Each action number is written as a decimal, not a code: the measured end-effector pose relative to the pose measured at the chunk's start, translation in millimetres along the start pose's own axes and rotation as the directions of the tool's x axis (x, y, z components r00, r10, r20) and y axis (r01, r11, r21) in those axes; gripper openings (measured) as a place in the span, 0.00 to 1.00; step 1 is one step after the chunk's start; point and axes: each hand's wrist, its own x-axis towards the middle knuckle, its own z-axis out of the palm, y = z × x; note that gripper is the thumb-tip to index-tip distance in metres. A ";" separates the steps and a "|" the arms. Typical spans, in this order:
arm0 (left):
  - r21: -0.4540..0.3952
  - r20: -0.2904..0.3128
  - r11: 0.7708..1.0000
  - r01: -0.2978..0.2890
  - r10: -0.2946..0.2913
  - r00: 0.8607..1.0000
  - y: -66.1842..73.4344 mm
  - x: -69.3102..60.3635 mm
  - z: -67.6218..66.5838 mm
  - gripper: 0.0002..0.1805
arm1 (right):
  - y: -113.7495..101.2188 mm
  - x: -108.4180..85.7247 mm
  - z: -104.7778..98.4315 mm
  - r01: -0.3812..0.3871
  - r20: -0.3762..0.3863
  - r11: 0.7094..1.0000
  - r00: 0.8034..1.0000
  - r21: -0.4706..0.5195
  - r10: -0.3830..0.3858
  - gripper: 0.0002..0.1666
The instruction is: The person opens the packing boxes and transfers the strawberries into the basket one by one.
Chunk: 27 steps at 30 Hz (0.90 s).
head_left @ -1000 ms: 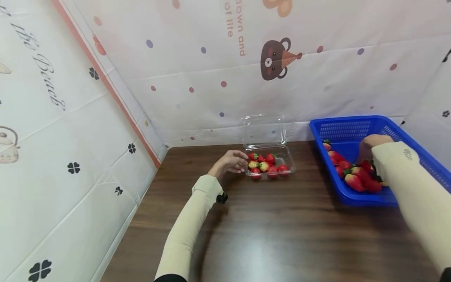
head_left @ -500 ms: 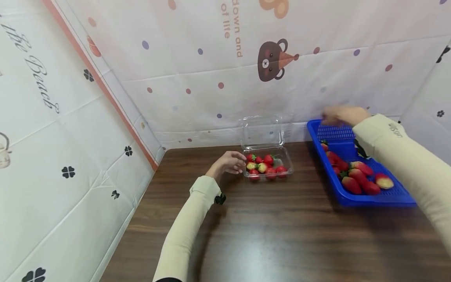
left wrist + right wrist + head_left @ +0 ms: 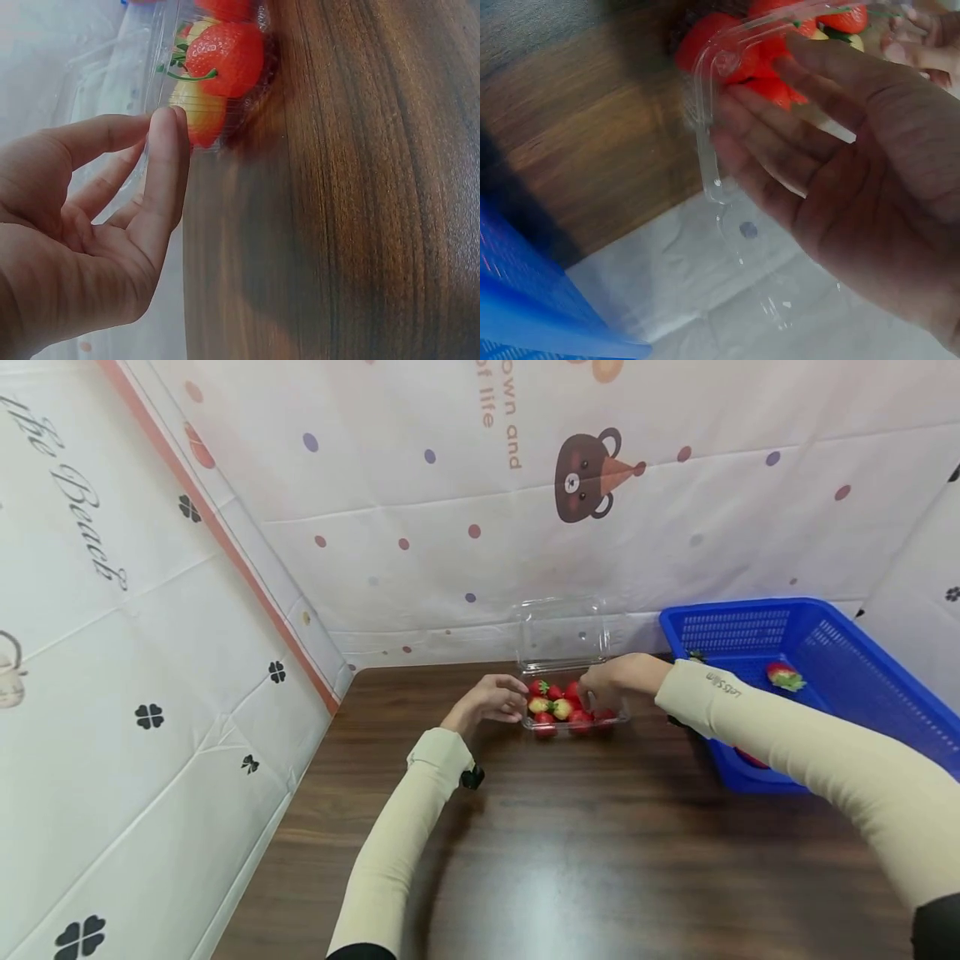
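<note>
A clear hinged plastic box (image 3: 576, 727) stands with its lid (image 3: 562, 631) raised and several red and pale strawberries (image 3: 561, 708) inside. At its left end is my left hand (image 3: 491, 700), fingertips touching or very near the rim; in the left wrist view the hand (image 3: 97, 217) has thumb and finger close together beside the box. My right hand (image 3: 618, 681) reaches into the box's right end. In the right wrist view its fingers (image 3: 772, 142) are loosely extended over the berries (image 3: 769, 56), with nothing clearly gripped.
To the right stands a blue basket (image 3: 750, 782) with strawberries, one (image 3: 783, 677) near its middle; my right sleeve (image 3: 810, 735) covers part of it. A patterned white sheet (image 3: 420, 585) hangs behind the brown table (image 3: 562, 852).
My right hand has lifted out of the blue basket, passed over its rim and come left into the plastic box. The left hand stays by the box's left end.
</note>
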 end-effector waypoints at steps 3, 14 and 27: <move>-0.002 -0.002 1.000 -0.005 0.005 1.000 1.4 -0.4 -0.1 0.16 | -1.4 4.6 2.5 -0.029 -0.005 0.997 1.000 -0.070 0.029 0.13; -0.016 -0.021 1.000 0.006 -0.007 1.000 -1.0 2.8 0.6 0.16 | -3.9 22.4 13.0 -0.020 -0.043 0.980 0.999 -0.196 0.012 0.10; 0.007 -0.026 1.000 0.008 -0.007 1.000 5.4 0.3 0.5 0.16 | 47.0 -27.6 -30.6 0.174 -0.371 0.984 0.916 0.023 -0.154 0.15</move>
